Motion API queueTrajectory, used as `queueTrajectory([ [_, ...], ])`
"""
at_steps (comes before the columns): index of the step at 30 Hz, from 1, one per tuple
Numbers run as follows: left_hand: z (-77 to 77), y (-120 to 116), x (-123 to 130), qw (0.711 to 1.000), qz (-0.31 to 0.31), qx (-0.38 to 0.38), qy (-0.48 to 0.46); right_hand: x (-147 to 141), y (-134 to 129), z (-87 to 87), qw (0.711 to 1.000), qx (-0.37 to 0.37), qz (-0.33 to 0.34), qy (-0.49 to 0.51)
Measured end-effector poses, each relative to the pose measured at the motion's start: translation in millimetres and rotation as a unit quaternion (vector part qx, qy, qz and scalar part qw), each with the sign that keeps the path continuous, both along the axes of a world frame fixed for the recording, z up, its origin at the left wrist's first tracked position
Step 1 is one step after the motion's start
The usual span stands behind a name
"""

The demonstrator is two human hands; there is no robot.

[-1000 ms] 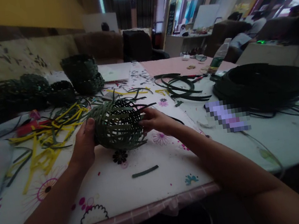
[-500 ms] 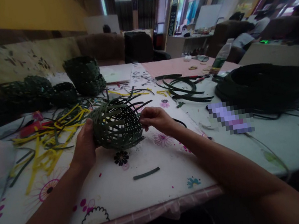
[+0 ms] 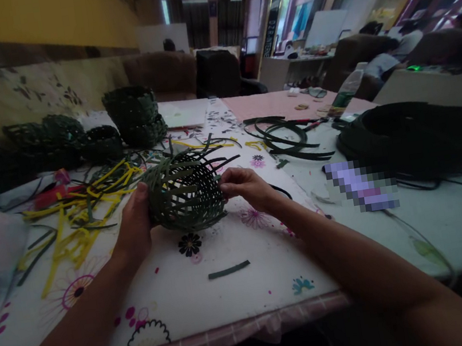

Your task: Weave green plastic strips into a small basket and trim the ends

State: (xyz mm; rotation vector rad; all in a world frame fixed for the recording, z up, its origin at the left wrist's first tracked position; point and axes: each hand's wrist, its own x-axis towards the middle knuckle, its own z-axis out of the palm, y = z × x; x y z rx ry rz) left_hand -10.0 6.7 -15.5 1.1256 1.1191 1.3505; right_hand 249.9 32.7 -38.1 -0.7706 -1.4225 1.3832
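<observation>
A half-woven basket of dark green plastic strips [image 3: 185, 194] lies on its side between my hands, with loose strip ends fanning out to the upper left and right. My left hand [image 3: 135, 223] grips its near left side. My right hand [image 3: 244, 188] pinches the woven edge at the right with its fingertips. A short green strip [image 3: 229, 270] lies on the flowered tablecloth [image 3: 236, 293] below the basket.
Yellow strip offcuts [image 3: 77, 219] and dark woven baskets [image 3: 133, 118] lie to the left. Loose green strips [image 3: 289, 138], a large black strip coil [image 3: 417, 139], a pixelated object [image 3: 361, 185] and a bottle [image 3: 346, 89] lie to the right. A person [image 3: 383, 63] sits far right.
The basket has turned slightly between my hands, and my right fingers have shifted along its edge. The whole view has drifted a little, with the table's contents sitting further right.
</observation>
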Motion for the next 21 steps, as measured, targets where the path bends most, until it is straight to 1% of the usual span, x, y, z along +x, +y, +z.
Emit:
queueTrajectory([
  [6, -0.4, -0.1, -0.6, 1.000, 0.000, 0.000, 0.003, -4.1, -1.7, 0.1, 1.000, 0.024, -0.010, -0.007],
  [10, -1.0, 0.3, -1.4, 1.000, -0.006, 0.000, 0.016, -6.9, -4.1, -0.2, 0.998, 0.045, -0.040, -0.028],
  [16, -7.0, 3.1, -4.4, 1.000, -0.007, 0.004, 0.016, -10.1, -6.7, -1.2, 0.993, 0.052, -0.089, -0.051],
  [21, -4.5, -0.4, -2.0, 1.000, 0.008, 0.015, 0.022, -17.5, -10.9, -1.6, 0.990, 0.048, -0.125, -0.037],
])
